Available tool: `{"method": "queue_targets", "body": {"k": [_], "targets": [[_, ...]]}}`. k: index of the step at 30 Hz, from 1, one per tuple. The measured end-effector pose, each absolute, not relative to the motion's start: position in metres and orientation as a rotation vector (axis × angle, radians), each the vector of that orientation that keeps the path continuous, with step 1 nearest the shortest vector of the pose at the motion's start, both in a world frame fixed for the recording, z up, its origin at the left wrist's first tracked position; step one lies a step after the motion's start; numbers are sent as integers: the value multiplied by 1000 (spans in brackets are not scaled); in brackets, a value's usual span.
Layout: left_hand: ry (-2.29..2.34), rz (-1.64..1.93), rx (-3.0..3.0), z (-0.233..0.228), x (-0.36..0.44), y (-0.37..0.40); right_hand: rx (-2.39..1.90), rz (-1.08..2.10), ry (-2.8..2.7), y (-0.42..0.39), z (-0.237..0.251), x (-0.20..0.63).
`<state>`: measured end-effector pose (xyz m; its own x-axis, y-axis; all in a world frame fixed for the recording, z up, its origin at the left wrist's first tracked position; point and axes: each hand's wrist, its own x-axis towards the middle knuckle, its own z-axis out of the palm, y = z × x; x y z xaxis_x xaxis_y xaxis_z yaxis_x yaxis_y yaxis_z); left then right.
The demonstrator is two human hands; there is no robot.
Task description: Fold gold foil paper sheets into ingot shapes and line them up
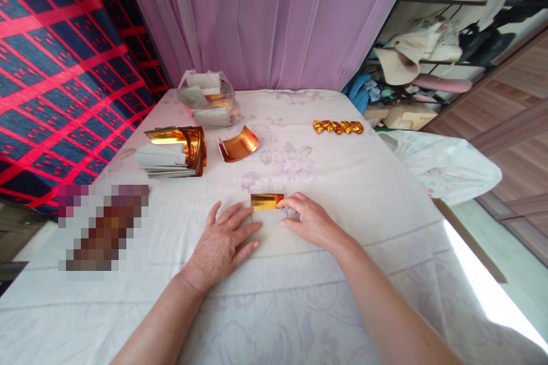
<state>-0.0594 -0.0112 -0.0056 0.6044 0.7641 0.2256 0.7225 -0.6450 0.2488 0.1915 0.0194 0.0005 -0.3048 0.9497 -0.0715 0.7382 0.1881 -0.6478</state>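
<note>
Five folded gold pieces lie finished in a row on the tabletop; your left hand presses flat, your right hand pinches the gold sheet; stacked sheets remain unfolded.

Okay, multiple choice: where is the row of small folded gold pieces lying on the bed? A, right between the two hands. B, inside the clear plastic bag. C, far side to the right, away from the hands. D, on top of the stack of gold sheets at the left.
C: the row of folded gold pieces lies far right on the sheet, well apart from the left hand and right hand, which press a gold paper.
</note>
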Motion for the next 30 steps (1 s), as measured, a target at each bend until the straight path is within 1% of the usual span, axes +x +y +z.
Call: {"method": "queue_targets", "body": {"k": [10,17,20,25,27,30], "targets": [[1266,463,2665,-7,-60,-12,-1490,919,-2136,23,-6,198],[1279,443,2639,-6,-59,-11,-1509,917,-2126,22,-2,197],[1284,442,2636,-6,-59,-12,-1556,849,-2130,19,2,191],[1289,438,2640,-6,-59,-12,-1734,587,-2176,12,10,174],[1294,434,2638,-6,-58,-12,-1760,573,-2193,11,12,171],[1302,425,2631,-6,-58,-12,-1742,643,-2189,12,11,175]]}}
